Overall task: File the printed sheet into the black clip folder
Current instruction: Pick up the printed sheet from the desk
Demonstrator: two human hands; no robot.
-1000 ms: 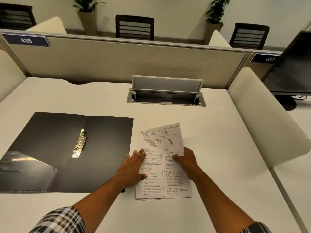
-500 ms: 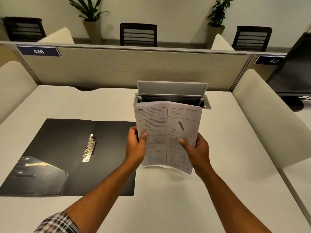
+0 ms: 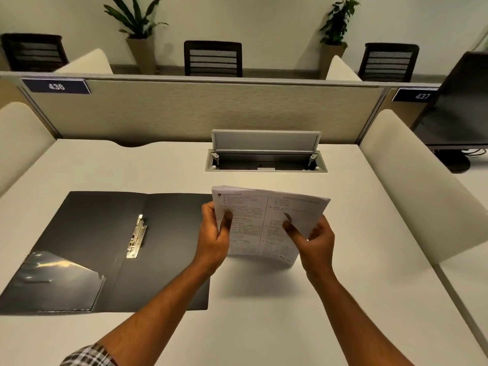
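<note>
The printed sheet [image 3: 264, 220] is held up above the desk, tilted away from me, its top edge curling back. My left hand [image 3: 214, 239] grips its left edge with the thumb on the printed face. My right hand [image 3: 314, 241] grips its right side the same way. The black clip folder [image 3: 87, 241] lies open flat on the desk to the left, its right edge just under my left hand. A metal clip [image 3: 136, 240] sits along the folder's spine, and a clear pocket [image 3: 58, 281] covers the lower left flap.
An open cable hatch [image 3: 265, 158] with a raised lid is set in the white desk [image 3: 343, 299] behind the sheet. Cream side dividers [image 3: 422, 186] flank the desk. A fabric partition runs across the back. A dark monitor [image 3: 459, 107] stands on the neighbouring desk at right.
Both hands picked the sheet up off the desk, raised it upright, and have since lowered it a little with its top tilting away.
</note>
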